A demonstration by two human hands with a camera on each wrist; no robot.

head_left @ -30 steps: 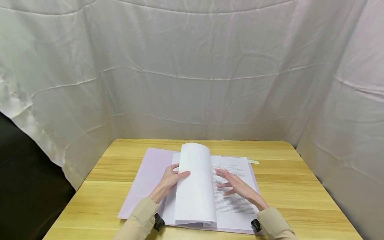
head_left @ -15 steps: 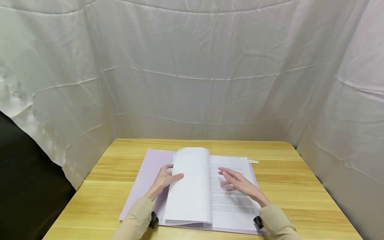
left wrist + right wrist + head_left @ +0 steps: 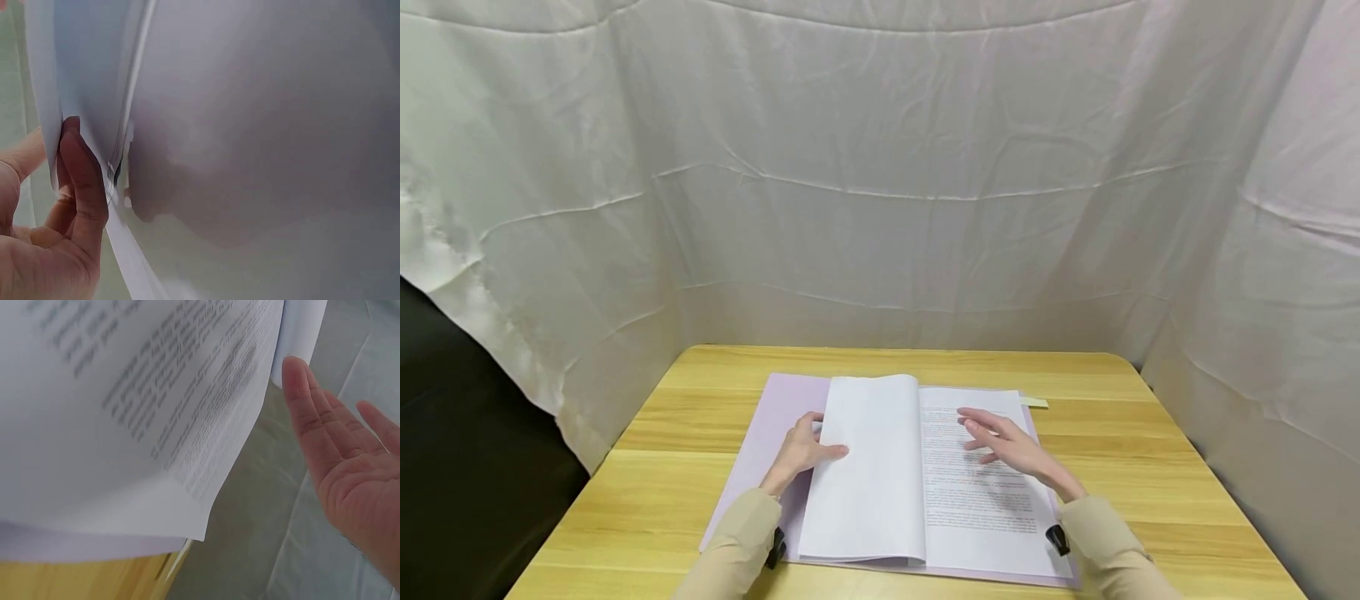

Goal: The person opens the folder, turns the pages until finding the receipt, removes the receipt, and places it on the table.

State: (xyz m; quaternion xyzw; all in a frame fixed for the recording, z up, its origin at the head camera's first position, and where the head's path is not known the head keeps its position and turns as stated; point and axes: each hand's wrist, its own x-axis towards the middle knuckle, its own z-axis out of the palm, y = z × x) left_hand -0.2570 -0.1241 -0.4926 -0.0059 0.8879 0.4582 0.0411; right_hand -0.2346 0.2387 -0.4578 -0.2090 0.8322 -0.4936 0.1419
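A light purple folder (image 3: 793, 392) lies spread on the table with a stack of white paper in it. My left hand (image 3: 801, 450) pinches the left edge of the turned sheets (image 3: 872, 467), thumb on top and fingers beneath. In the left wrist view, curled fingers (image 3: 84, 181) press the back of the sheet, and the thumb is partly hidden on its other side. Over the printed page (image 3: 977, 517) on the right hovers my right hand (image 3: 1011, 446), fingers loosely extended and holding nothing. Its palm (image 3: 362, 487) faces the paper's edge in the right wrist view.
A pale yellow tab (image 3: 1035, 403) sticks out at the folder's upper right. Underneath is a wooden table (image 3: 1150, 467) with rounded far corners. Grey-white curtains (image 3: 880, 208) hang behind and on both sides, and a black surface (image 3: 467, 467) shows at the left.
The left hand has drawn the turned sheets left and lower, so their curl has flattened and more of the printed page shows. The right hand has shifted slightly right.
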